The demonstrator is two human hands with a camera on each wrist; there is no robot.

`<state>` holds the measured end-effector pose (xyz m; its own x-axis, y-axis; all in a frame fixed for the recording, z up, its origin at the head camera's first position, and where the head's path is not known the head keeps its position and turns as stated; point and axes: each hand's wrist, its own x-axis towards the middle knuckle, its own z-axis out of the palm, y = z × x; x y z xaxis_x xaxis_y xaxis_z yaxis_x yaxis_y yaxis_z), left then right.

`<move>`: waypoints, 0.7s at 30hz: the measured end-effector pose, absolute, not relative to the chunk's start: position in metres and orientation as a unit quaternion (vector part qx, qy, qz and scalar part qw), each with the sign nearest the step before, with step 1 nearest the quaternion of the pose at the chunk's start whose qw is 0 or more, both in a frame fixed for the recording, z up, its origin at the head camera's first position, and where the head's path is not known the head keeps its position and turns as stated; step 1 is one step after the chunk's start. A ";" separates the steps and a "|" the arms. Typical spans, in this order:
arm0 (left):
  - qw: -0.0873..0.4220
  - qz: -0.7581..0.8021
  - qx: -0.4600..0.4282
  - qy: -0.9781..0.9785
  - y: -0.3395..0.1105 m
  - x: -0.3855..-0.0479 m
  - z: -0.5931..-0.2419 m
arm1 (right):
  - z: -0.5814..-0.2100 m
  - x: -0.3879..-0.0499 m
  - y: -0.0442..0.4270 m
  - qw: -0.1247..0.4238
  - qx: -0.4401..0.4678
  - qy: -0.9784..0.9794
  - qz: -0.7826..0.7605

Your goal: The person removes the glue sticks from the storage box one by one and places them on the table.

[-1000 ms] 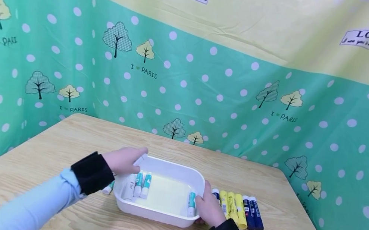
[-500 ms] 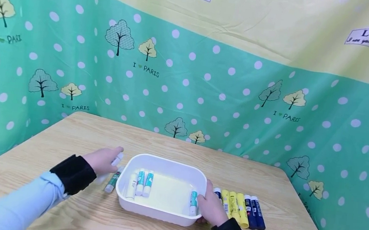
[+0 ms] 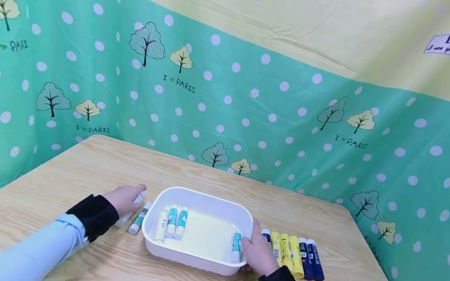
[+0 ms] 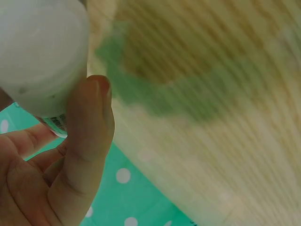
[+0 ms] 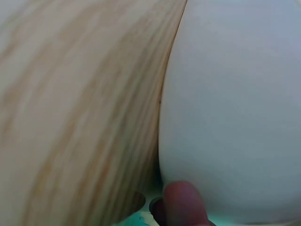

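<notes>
Gripping a white tube [image 4: 42, 52] between thumb and curled fingers, a person's left grip [image 3: 122, 198] worked beside a white tray [image 3: 191, 262] on a wooden table [image 3: 94, 168], while the right grip [image 3: 259, 251] clasped the tray's right end, fingertips against its wall. Whether the held tube touched the table could not be told. The job appeared to be partway along. Four tubes lay inside the tray: a mostly white one [image 3: 161, 226] and a teal-labelled pair [image 3: 176, 222] side by side toward the left end, and a lone teal-labelled tube [image 3: 236, 248] at the right end, near the right grip. Outside, one loose teal-labelled tube [image 3: 140, 218] lay on the table between the left grip and the tray. Off the tray's right side lay a row of yellow tubes [image 3: 286, 248] flanked by navy tubes [image 3: 315, 261], its near-side members partly hidden by the right grip. By the look of it, the held tube had yet to be let go and the loose one had yet to be dealt with; whether the row counted as finished or waiting was unclear.
</notes>
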<state>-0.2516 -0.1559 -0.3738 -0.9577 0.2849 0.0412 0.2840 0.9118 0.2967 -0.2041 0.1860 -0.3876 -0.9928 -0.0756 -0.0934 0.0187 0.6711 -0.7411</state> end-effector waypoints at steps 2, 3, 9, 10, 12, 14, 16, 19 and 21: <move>-0.001 0.151 0.147 0.978 -0.154 -0.252 -0.376 | -0.388 -0.204 0.186 0.055 -0.018 0.912 -0.405; -0.001 0.150 0.148 0.977 -0.154 -0.252 -0.376 | -0.388 -0.204 0.186 0.054 -0.018 0.912 -0.405; 0.007 0.146 0.149 0.978 -0.153 -0.253 -0.383 | -0.389 -0.203 0.185 0.046 -0.019 0.912 -0.407; 0.007 0.143 0.149 0.978 -0.153 -0.254 -0.383 | -0.389 -0.203 0.185 0.045 -0.019 0.912 -0.408; 0.003 0.139 0.151 0.979 -0.153 -0.254 -0.385 | -0.389 -0.204 0.185 0.044 -0.017 0.912 -0.407; 0.000 0.137 0.152 0.979 -0.152 -0.254 -0.386 | -0.389 -0.204 0.186 0.044 -0.018 0.913 -0.406; 0.001 0.135 0.151 0.979 -0.151 -0.254 -0.387 | -0.389 -0.204 0.186 0.044 -0.018 0.914 -0.404; 0.005 0.132 0.147 0.980 -0.150 -0.254 -0.387 | -0.389 -0.204 0.186 0.044 -0.021 0.914 -0.403; 0.007 0.126 0.143 0.982 -0.149 -0.254 -0.388 | -0.389 -0.203 0.187 0.045 -0.021 0.914 -0.403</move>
<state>-0.2538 -0.1486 -0.3877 -0.9593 0.2817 0.0216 0.2780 0.9277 0.2491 -0.2035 0.1867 -0.3888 -0.9951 -0.0743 -0.0648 -0.0023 0.6744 -0.7383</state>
